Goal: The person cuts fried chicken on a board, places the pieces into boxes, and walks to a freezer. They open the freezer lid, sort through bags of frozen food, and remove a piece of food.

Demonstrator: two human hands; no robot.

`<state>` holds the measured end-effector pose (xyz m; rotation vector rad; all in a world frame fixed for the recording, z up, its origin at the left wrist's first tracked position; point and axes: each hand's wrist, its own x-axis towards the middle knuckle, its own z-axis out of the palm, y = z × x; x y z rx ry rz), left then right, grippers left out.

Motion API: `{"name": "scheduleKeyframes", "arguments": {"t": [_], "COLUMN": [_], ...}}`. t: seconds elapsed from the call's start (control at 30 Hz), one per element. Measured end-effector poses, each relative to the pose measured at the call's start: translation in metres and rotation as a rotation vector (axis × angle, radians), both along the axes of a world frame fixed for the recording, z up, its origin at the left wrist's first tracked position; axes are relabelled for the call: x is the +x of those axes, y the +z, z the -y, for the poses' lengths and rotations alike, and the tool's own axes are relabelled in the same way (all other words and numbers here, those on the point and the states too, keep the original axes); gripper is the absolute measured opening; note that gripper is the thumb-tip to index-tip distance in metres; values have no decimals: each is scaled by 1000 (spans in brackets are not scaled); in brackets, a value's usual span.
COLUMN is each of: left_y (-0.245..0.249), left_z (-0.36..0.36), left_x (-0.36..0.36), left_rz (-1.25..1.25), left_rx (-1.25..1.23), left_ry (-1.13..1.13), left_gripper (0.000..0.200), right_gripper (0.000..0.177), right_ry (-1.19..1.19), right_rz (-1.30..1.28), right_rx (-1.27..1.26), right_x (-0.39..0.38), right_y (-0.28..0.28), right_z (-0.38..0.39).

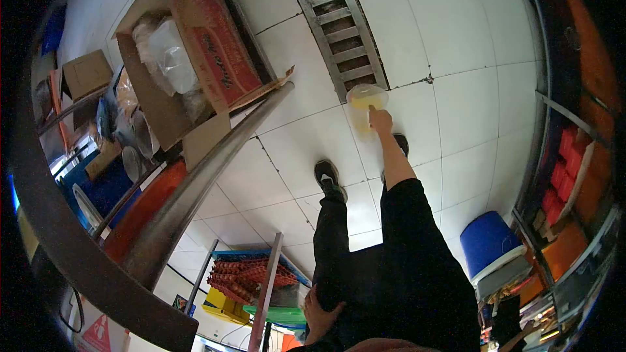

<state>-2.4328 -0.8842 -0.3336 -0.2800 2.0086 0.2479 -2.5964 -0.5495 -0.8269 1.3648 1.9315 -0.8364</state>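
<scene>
My right hand point(381, 120) reaches forward and down, its fingers closed on the edge of a translucent plastic container point(357, 99) with something yellow inside. The container is over the white tiled floor, beside the end of a metal drain grate point(344, 39). My left hand point(321, 313) rests against my dark clothing at the lower middle, fingers apart, holding nothing that shows. Both my shoes are on the tiles below the container; the right one is partly hidden by my forearm.
An open cardboard box point(225, 58) with plastic bags stands on a metal-framed rack at the left. Red trays point(251, 274) sit on a lower shelf. At the right are a blue bucket point(488, 244) and shelving with red items point(566, 169). Another person's arm shows at the lower right.
</scene>
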Motion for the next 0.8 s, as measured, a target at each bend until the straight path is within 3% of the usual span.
{"name": "scheduleKeyframes", "arguments": {"t": [0.07, 0.17, 0.23, 0.27, 0.47, 0.57, 0.63, 0.8], "left_y": [1, 2, 0, 0, 1, -2, -2, -1], "left_z": [-6, -12, -9, -8, -15, -14, -15, -19], "left_x": [-4, -1, 5, 7, 14, 21, 26, 26], "left_rz": [30, -5, -18, -33, 31, 35, 38, 40], "left_rx": [4, 8, 33, 57, -6, -5, -13, -20], "left_ry": [30, 37, 52, 61, 133, 105, 109, 147], "left_gripper": [95, 95, 94, 94, 92, 92, 92, 92], "right_gripper": [52, 49, 66, 66, 62, 59, 53, 50], "right_ry": [-42, -26, 43, 48, 53, 209, 257, 415], "right_rz": [2, -7, 0, 1, -78, -89, -175, -224], "right_rx": [120, -87, -310, -310, -180, -118, 137, 60], "right_x": [-4, -17, -14, -12, -19, -32, -36, -51], "right_y": [-4, 21, 10, 5, 17, 35, 33, 23], "right_z": [0, -11, -15, -14, -9, -9, -8, -19]}}
